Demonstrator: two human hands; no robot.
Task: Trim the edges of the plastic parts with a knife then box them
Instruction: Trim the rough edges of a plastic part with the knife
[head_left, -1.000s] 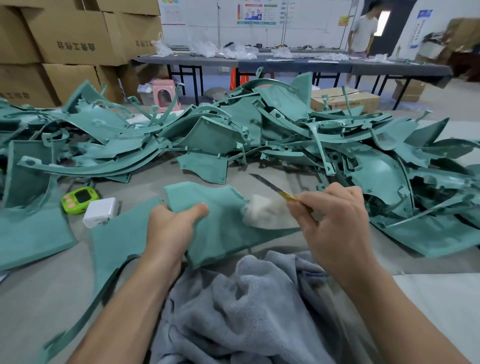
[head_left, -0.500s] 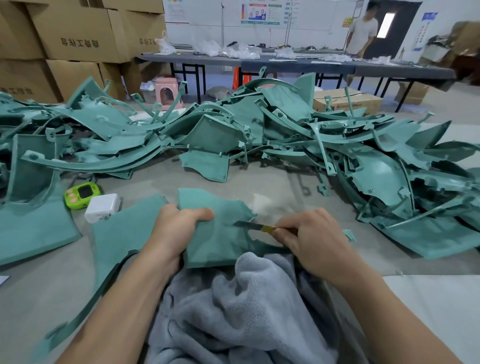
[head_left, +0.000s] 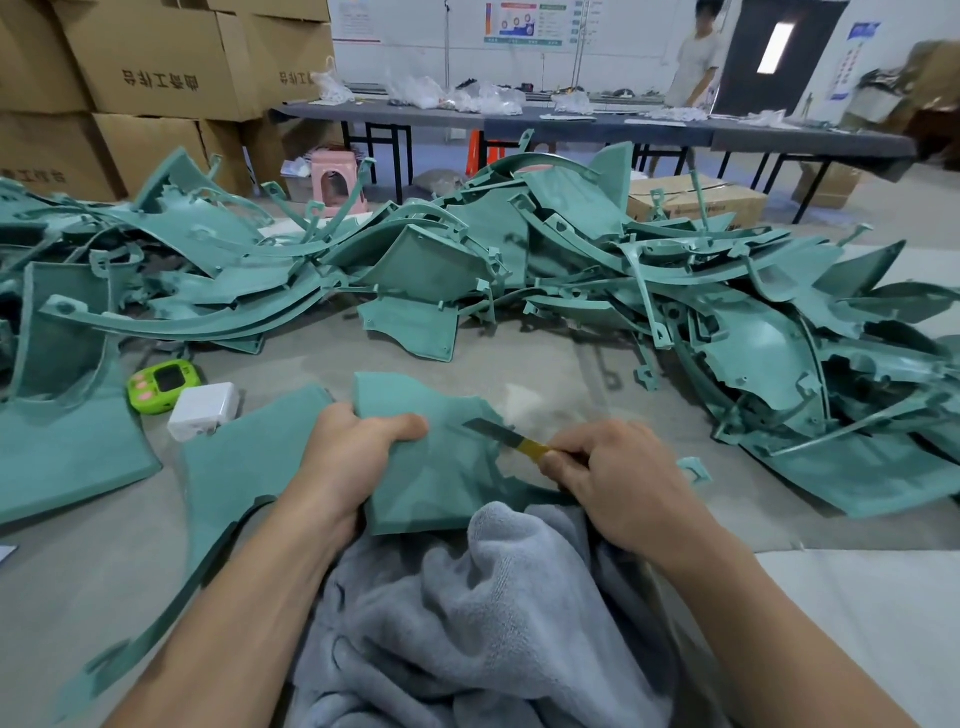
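Between the left grip (head_left: 358, 457) and right grip (head_left: 623, 483), the plastic part (head_left: 431, 483) rests against a grey towel (head_left: 493, 613), probably as padding. Left grip clamps its upper edge, likely to steady it; right grip pinches the knife (head_left: 501, 435), its blade on the notched edge, seemingly to trim.

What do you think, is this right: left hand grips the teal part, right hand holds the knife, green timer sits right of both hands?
Not quite. In the head view the left hand grips the teal part and the right hand holds the knife, as you said, but the green timer sits left of both hands, not right.
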